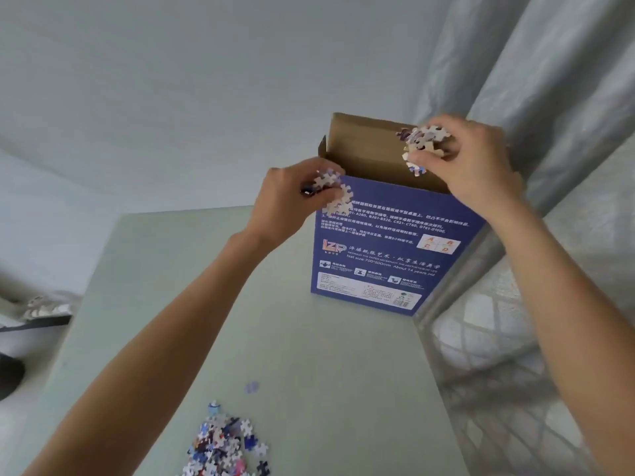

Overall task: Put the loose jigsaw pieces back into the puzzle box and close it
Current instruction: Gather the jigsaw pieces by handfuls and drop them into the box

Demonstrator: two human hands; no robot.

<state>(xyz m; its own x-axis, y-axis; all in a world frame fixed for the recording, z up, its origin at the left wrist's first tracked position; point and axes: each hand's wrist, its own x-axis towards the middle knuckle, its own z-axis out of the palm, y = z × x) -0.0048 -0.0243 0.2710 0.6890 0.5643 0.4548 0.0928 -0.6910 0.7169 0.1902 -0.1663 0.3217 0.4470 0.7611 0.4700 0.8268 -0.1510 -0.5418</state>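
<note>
We see one puzzle box standing upright on its short end at the far right of the pale green surface, its long axis vertical and its open mouth pointing up. The blue printed face looks toward us; the brown inner flap rises at the far side of the opening, and a small side flap sticks out at the left corner.

Two bunches of loose pieces are up at that mouth. Our right hand hangs over the right part of the opening, its grip closed around a cluster of pieces pinched between thumb and curled fingers; the cluster sits at the left of the hand, above the inside of the box, with a piece or two dangling low. We cannot count the pieces in it. Our left hand is at the left top corner of the box, just outside its near wall, its grip likewise closed on a smaller bunch of pieces that overlaps the top edge of the blue face. We make out perhaps three or four pieces there, though the number is unclear.

Both forearms reach from the near side toward the box, well apart from each other.

One heap of pieces lies on the near part of the surface, left of centre, too many to count, and a single pale piece lies just beyond it.

A grey curtain hangs at the far right behind the box.
</note>
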